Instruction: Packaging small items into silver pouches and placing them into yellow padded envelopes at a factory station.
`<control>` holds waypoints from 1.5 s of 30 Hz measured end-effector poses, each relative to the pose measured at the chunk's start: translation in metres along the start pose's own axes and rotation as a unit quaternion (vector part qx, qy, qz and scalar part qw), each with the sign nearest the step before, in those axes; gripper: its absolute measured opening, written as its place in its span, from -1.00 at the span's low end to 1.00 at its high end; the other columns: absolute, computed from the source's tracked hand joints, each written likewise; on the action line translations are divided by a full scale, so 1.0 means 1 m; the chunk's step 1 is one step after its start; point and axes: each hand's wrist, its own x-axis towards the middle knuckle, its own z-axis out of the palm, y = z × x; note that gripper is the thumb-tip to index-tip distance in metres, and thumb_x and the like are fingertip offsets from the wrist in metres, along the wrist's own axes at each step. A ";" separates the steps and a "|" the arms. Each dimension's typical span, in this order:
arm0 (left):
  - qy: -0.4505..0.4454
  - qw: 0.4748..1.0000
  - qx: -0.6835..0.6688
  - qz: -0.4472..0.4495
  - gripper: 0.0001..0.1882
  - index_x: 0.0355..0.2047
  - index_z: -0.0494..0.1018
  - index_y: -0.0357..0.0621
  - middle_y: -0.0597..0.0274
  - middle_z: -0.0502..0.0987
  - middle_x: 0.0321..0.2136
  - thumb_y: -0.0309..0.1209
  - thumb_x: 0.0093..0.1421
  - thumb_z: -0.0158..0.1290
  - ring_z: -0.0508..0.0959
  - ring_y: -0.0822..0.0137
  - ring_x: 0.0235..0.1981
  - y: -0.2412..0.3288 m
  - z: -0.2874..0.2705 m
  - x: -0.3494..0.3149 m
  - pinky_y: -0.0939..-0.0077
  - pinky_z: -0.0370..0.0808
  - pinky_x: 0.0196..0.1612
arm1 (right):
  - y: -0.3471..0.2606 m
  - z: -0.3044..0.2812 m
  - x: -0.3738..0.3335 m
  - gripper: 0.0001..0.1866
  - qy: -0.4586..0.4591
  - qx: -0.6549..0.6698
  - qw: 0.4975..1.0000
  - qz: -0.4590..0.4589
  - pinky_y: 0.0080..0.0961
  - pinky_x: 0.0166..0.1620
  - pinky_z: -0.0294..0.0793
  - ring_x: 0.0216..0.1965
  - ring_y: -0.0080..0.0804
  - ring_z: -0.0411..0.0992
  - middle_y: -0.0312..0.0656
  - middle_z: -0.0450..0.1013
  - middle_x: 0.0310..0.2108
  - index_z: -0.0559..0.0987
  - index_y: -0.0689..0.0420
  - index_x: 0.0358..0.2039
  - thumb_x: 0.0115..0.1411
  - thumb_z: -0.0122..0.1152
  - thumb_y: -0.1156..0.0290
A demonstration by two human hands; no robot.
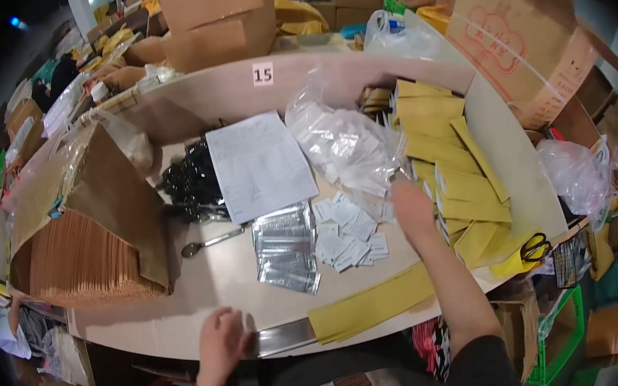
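My left hand [223, 343] is at the table's front edge, fingers loosely bent and apart, holding nothing that I can see. Beside its fingertips lies a flat silver strip [285, 338], which meets a row of overlapping yellow envelopes [372, 304]. My right hand [411, 208] reaches to the mouth of a clear plastic bag [345, 144] with white contents. Its fingers look closed, but what they hold is hidden. Small white printed cards [348, 238] are scattered left of this hand. Silver foil sachets [285, 248] overlap in a column beside them.
Yellow envelopes [444, 156] pile up on the right. A paper sheet [261, 164] partly covers black plastic-wrapped items [191, 181]. A metal spoon [212, 241] lies near an open carton [126, 205] packed with brown cardboard pieces. Black-handled scissors [535, 247] sit at the right edge.
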 end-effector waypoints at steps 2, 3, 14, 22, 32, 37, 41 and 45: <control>0.026 0.999 0.009 -0.022 -0.56 -0.04 0.50 -0.14 -0.04 0.48 -0.01 -0.50 0.01 0.25 0.49 -0.10 0.00 -0.015 -0.009 0.012 0.16 0.48 0.03 | 0.005 -0.019 -0.041 -0.85 0.025 0.097 0.993 0.068 -0.27 -0.23 0.52 -0.31 -0.07 0.54 0.00 0.56 -0.33 0.57 0.21 -0.28 0.26 0.08 0.42; 0.045 0.998 0.013 -0.038 -0.56 -0.04 0.50 -0.14 -0.03 0.48 -0.01 -0.51 0.01 0.23 0.49 -0.11 0.00 -0.025 -0.011 0.018 0.16 0.48 0.04 | 0.000 -0.029 -0.063 -0.86 0.033 0.159 0.982 0.099 -0.25 -0.20 0.53 -0.28 -0.15 0.56 -0.04 0.54 -0.32 0.56 0.18 -0.27 0.26 0.11 0.41; 0.132 0.984 0.116 0.026 -0.80 -0.25 0.53 -0.15 0.03 0.52 -0.33 -0.50 0.08 0.08 0.53 -0.03 -0.29 -0.053 0.023 0.134 0.12 0.50 -0.22 | -0.113 -0.023 -0.042 -0.91 -0.025 0.220 0.924 -0.313 -0.24 -0.09 0.54 -0.01 0.03 0.46 0.08 0.46 -0.01 0.53 0.20 -0.34 0.11 0.19 0.54; 0.082 0.986 0.074 -0.126 -0.83 -0.38 0.46 -0.20 0.03 0.52 -0.36 -0.37 0.13 0.18 0.54 -0.05 -0.32 -0.047 0.006 0.074 0.12 0.47 -0.27 | -0.111 -0.028 -0.069 -0.89 0.033 0.167 0.962 -0.215 -0.24 -0.04 0.54 -0.08 0.01 0.51 0.05 0.51 -0.10 0.54 0.26 -0.34 0.08 0.16 0.56; 0.141 0.974 0.059 -0.170 -0.86 -0.34 0.49 -0.13 0.07 0.55 -0.40 -0.43 0.10 0.20 0.53 -0.04 -0.36 -0.023 0.020 0.000 0.13 0.46 -0.31 | -0.111 -0.024 -0.064 -0.78 0.142 0.164 0.961 -0.170 -0.33 -0.26 0.49 -0.35 -0.14 0.47 -0.11 0.48 -0.33 0.57 0.21 -0.27 0.01 0.28 0.60; 0.172 0.983 0.063 0.009 -0.82 -0.33 0.53 -0.05 0.21 0.52 -0.45 -0.46 0.02 0.23 0.53 0.12 -0.40 0.009 0.047 -0.042 0.25 0.43 -0.30 | -0.173 -0.047 -0.084 -0.85 -0.123 0.558 0.810 0.136 -0.48 -0.27 0.47 -0.39 -0.32 0.44 -0.12 0.48 -0.39 0.60 0.16 -0.22 0.17 0.22 0.59; 0.149 0.985 0.080 0.024 -0.83 -0.34 0.53 -0.04 0.22 0.51 -0.46 -0.44 0.03 0.24 0.53 0.12 -0.40 0.012 0.048 -0.019 0.25 0.43 -0.31 | -0.207 -0.020 -0.101 -0.87 -0.031 0.227 0.964 -0.135 -0.30 -0.12 0.46 -0.18 -0.13 0.44 -0.09 0.44 -0.23 0.58 0.15 -0.35 0.06 0.32 0.51; 0.182 0.982 0.055 -0.008 -0.89 -0.38 0.52 -0.09 0.15 0.51 -0.46 -0.53 0.06 0.17 0.53 0.06 -0.40 0.010 0.034 -0.018 0.23 0.45 -0.34 | -0.206 -0.007 -0.101 -0.85 -0.071 0.257 0.959 -0.099 -0.26 -0.12 0.45 -0.17 -0.09 0.43 -0.10 0.43 -0.26 0.56 0.16 -0.38 0.01 0.34 0.49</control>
